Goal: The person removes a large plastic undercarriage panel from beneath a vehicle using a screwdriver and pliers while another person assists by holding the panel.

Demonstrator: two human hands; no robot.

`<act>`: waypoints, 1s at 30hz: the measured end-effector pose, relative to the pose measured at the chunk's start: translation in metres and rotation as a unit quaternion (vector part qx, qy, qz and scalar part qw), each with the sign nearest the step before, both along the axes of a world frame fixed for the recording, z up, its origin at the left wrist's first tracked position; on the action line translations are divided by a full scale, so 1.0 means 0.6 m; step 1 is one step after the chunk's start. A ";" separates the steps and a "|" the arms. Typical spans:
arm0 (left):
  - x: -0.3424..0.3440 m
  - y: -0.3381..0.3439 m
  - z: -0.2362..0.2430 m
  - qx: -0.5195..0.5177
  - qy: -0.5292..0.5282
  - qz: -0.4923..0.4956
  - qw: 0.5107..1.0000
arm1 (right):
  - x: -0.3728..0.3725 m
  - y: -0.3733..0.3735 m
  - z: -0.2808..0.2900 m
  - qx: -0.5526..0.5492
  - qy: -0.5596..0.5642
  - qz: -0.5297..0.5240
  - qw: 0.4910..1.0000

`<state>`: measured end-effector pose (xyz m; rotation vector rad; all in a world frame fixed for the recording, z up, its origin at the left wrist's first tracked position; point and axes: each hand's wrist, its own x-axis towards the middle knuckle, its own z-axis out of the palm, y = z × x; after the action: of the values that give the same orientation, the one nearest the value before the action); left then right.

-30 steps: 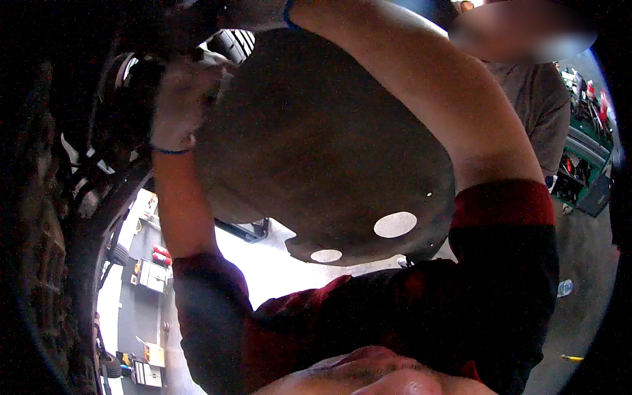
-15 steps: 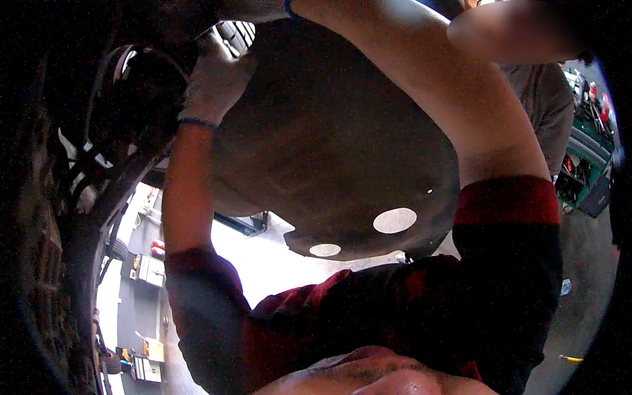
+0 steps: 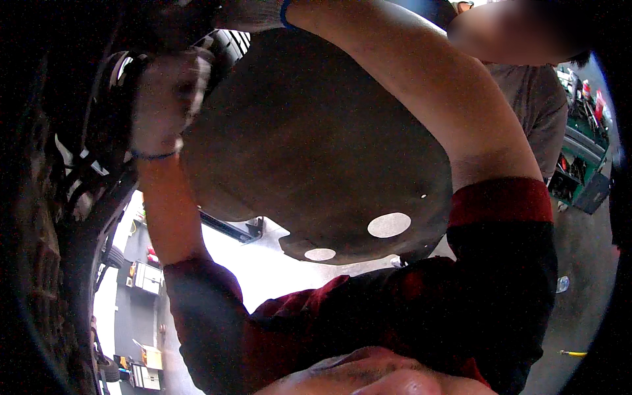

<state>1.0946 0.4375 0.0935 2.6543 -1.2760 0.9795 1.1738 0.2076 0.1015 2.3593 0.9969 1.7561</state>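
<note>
Both my arms reach up under the dark underside of a vehicle. My left hand, in a pale knit glove with a dark blue cuff, is raised beside dark machinery at the upper left. Its fingers look bent but are smeared by motion, and I cannot make out anything in them. At the top edge my right hand, gloved alike, reaches toward the same dark area. Shadow hides its fingers. A large dark underbody panel with two big round holes hangs between my arms, the left hand near its left edge.
Another person in a grey shirt stands close at the upper right. Behind them is a green tool cart loaded with tools. White cabinets line the lower left. A yellow object and a clear bottle lie on the floor.
My left hand has moved left and down, off the panel's upper left edge. The right hand has shifted slightly down and left, showing more of its glove.
</note>
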 end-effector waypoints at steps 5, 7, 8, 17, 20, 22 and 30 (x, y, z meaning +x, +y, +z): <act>0.005 -0.034 -0.016 -0.130 0.035 -0.004 0.991 | -0.005 -0.009 -0.007 0.165 0.184 0.168 0.954; 0.014 -0.060 -0.027 -0.120 -0.008 0.002 0.993 | -0.012 -0.008 -0.001 0.179 0.187 0.180 0.949; 0.014 -0.060 -0.026 -0.108 -0.023 0.023 0.994 | -0.015 -0.009 0.001 0.184 0.189 0.189 0.946; -0.044 -0.055 -0.007 -0.121 -0.007 0.083 0.989 | -0.023 -0.024 -0.013 0.169 0.175 0.194 0.950; -0.003 -0.062 -0.026 -0.082 -0.080 0.185 0.976 | -0.031 -0.007 -0.004 0.160 0.165 0.213 0.950; -0.002 -0.066 -0.018 -0.075 -0.049 0.229 0.969 | -0.026 -0.009 -0.001 0.163 0.134 0.229 0.950; -0.019 -0.053 -0.015 -0.116 0.016 0.107 0.987 | -0.007 -0.001 0.003 0.168 0.130 0.180 0.960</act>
<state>1.0835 0.4058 0.0844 2.6481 -0.8240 1.0330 1.1698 0.2070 0.1030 2.8272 1.3319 1.8958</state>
